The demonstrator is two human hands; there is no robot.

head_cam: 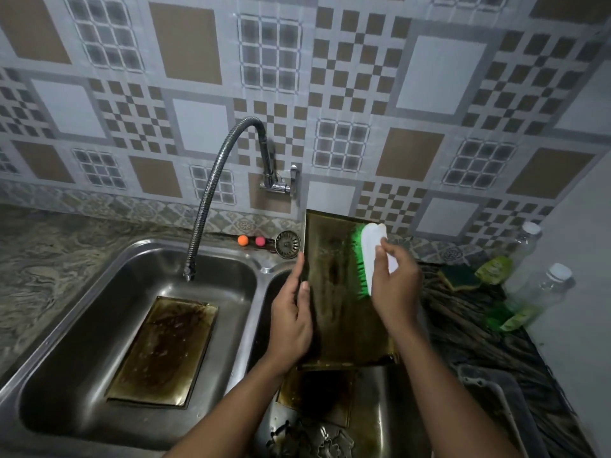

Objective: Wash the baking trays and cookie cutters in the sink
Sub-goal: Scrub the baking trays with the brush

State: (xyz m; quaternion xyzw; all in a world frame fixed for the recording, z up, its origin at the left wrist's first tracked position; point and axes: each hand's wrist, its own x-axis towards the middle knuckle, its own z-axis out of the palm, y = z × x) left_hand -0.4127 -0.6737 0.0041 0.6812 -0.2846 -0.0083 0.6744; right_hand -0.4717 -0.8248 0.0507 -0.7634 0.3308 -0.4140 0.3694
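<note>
My left hand point(292, 312) grips the left edge of a baking tray point(330, 309), propping it nearly upright over the right basin of the sink point(261, 269) so its stained face is turned toward me and any runoff should fall into the basin. My right hand point(395, 285) is wrapped around the white back of a scrub brush point(372, 246), green bristles pressed to the tray's upper right area. That suits hard strokes down the face.

A second tray point(165, 352) lies flat in the left basin, near the faucet hose point(211, 193), which I judge puts it in line for soaking or rinsing. A third tray point(314, 398) and the cookie cutters point(317, 441) sit low in the right basin, below the held tray, unwashed by the look of them. A sponge point(459, 277) and soap bottles point(515, 312) stand on the desk point(463, 325) to the right, within reach.
</note>
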